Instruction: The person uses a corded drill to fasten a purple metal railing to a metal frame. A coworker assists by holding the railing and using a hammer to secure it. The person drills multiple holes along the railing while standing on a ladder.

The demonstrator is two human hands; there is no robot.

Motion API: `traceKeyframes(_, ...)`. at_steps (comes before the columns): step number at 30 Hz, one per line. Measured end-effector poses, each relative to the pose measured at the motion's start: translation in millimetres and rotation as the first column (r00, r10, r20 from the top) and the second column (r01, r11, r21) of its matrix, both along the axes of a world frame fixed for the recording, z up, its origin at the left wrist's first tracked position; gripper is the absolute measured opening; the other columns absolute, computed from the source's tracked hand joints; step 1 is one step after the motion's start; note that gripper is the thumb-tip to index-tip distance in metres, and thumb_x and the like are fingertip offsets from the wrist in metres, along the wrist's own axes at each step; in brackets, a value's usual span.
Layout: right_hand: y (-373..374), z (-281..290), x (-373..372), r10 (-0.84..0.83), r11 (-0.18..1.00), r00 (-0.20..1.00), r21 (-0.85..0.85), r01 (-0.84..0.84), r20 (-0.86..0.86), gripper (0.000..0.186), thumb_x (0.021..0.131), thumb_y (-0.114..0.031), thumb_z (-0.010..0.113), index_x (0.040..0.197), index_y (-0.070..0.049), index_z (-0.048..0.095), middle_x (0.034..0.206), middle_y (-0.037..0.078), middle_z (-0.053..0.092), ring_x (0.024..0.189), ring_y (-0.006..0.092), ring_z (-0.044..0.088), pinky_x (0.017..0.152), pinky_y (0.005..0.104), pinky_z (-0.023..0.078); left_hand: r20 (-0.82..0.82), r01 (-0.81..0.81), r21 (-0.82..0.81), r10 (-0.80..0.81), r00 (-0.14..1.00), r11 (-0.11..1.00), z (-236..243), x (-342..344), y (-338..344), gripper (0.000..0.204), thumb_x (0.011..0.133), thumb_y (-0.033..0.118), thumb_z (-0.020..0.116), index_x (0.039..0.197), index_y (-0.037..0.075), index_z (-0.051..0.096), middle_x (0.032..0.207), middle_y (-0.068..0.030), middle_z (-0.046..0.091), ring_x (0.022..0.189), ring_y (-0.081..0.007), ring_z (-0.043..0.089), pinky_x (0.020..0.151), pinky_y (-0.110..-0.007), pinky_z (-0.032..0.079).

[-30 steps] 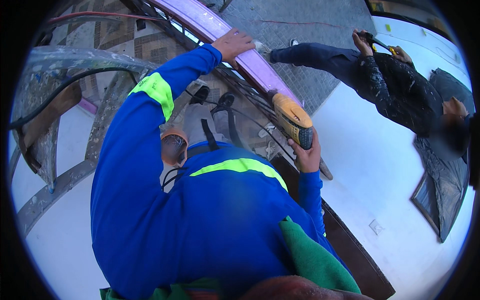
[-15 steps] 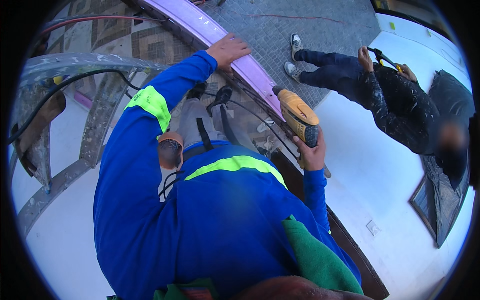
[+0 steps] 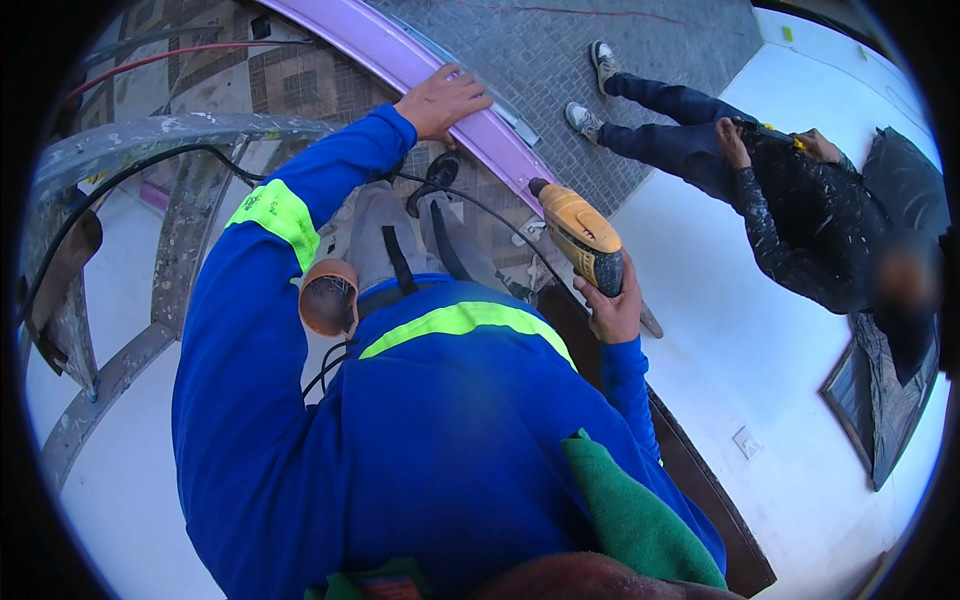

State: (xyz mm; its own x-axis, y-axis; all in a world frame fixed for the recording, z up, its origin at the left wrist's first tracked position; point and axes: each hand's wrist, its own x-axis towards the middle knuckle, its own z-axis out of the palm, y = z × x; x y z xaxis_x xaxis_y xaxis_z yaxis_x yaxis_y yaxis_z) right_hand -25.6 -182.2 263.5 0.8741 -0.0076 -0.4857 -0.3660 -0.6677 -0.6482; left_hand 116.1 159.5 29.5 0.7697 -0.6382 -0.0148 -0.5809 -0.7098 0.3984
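Note:
A long, narrow lilac board (image 3: 400,50) runs from the top left down toward the centre. My left hand (image 3: 443,102) lies across it, fingers over the far edge and thumb at the near edge, gripping it. My right hand (image 3: 612,300) is closed around the handle of a yellow and black corded power drill (image 3: 582,232). The drill's dark chuck meets or almost meets the board's near right end; I cannot tell whether a bit touches it. The grip side of the handle is partly hidden by my fingers.
A paint-spattered metal ladder (image 3: 185,235) stands at left, with a black cable (image 3: 120,170) across it. An orange pouch (image 3: 328,298) holding thin pieces hangs at my waist. At right a person (image 3: 800,220) in dark clothes holds a black and yellow tool near a white wall (image 3: 690,400).
The board, my left hand and the drill in my right hand appear slightly farther left. The drill's tip sits a little higher in view. The other person's feet appear shifted.

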Motion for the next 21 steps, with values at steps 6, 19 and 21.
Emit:
traceKeyframes(6,2.0,1.3,-6.1,-0.019,0.998,1.0,0.054,0.019,-0.008,0.074,0.082,0.002,0.081,0.146,0.003,0.044,0.133,0.013,0.064,0.122,0.0195,0.062,0.106,0.0349,0.048,0.056,-0.005,-0.036,0.007,0.998,0.999,8.9,-1.6,-0.7,0.092,0.056,0.034,0.097,0.135,0.015,0.053,0.125,-0.0038,0.06,0.126,-0.0249,0.055,0.117,-0.05,0.034)
traceKeyframes(19,23.2,10.6,-24.5,0.045,0.995,0.999,-0.086,-0.045,-0.003,0.076,0.083,-0.005,0.082,0.148,-0.003,0.044,0.127,0.015,0.069,0.12,0.0224,0.066,0.104,0.0353,0.049,0.098,0.009,0.049,-0.014,0.995,0.999,19.5,-8.5,-8.7,0.081,0.062,0.023,0.092,0.133,0.012,0.055,0.131,-0.0075,0.059,0.125,-0.0261,0.054,0.108,-0.05,0.04)
traceKeyframes(21,30.9,11.5,-33.2,0.113,0.981,0.993,-0.162,-0.105,0.038,0.077,0.083,-0.009,0.083,0.149,-0.004,0.044,0.125,0.016,0.07,0.119,0.0237,0.067,0.102,0.0354,0.051,0.14,0.019,0.067,-0.029,0.99,0.998,21.4,-8.6,-12.5,0.079,0.063,0.02,0.091,0.133,0.011,0.055,0.132,-0.0086,0.058,0.125,-0.0269,0.054,0.105,-0.049,0.042)
